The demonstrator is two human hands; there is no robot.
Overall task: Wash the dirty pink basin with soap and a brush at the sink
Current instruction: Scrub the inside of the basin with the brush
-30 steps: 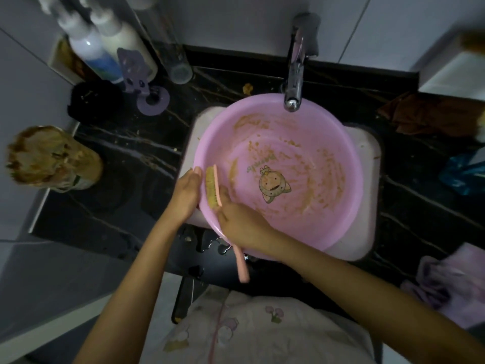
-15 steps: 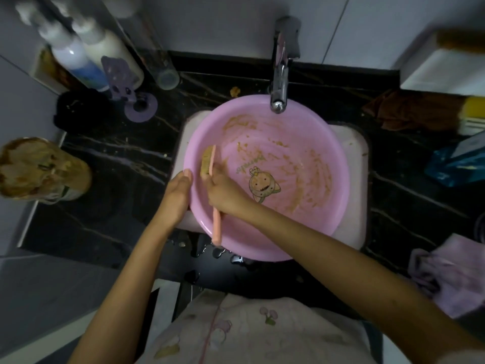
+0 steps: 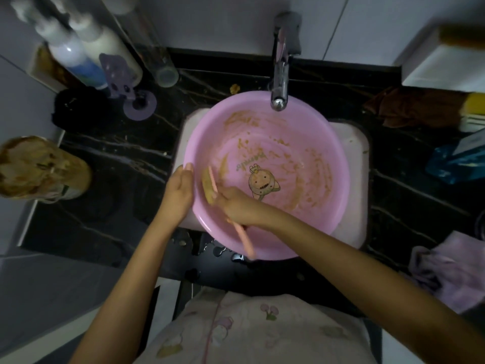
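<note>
On a dark marble counter the pink basin [image 3: 275,164] sits smeared brown; right hand [image 3: 241,207] grips the brush [image 3: 210,185], left hand [image 3: 178,191] grasps the rim, scrubbing barely begun

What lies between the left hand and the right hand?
Head view: the head of the brush lies there, inside the pink basin, between the left hand on the rim and the right hand gripping its handle.

One basin [image 3: 301,132], one brush [image 3: 209,185], one faucet [image 3: 280,69].
</note>
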